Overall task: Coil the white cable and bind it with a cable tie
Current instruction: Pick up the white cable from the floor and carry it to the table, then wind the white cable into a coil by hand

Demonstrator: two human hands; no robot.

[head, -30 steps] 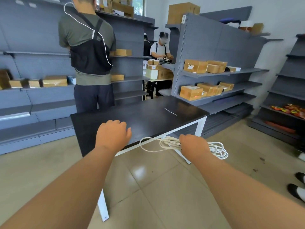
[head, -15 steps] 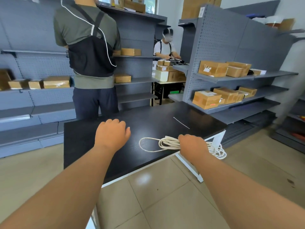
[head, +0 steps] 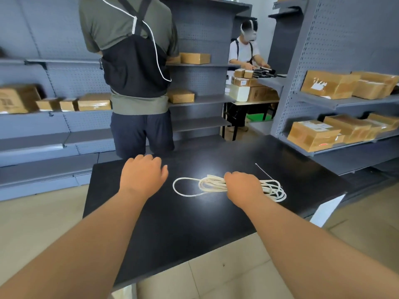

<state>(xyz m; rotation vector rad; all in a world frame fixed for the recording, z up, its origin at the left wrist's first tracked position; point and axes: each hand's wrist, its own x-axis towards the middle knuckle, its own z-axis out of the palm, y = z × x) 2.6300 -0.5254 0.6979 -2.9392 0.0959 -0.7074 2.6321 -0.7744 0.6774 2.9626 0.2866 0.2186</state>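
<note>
While my right hand (head: 244, 186) grasps the thin white cable (head: 212, 184), bunched in long loops mid-frame, one stray loop leftward, my left hand (head: 142, 175) is loosely curled, empty.

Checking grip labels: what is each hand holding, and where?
Right hand grips the coiled white cable around its middle; left hand holds nothing.

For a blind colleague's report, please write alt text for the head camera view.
A person's right hand grips a coiled white cable on a black table; the left hand beside it holds nothing. A thin cable tie lies beyond the coil, with shelves of cardboard boxes behind.
</note>
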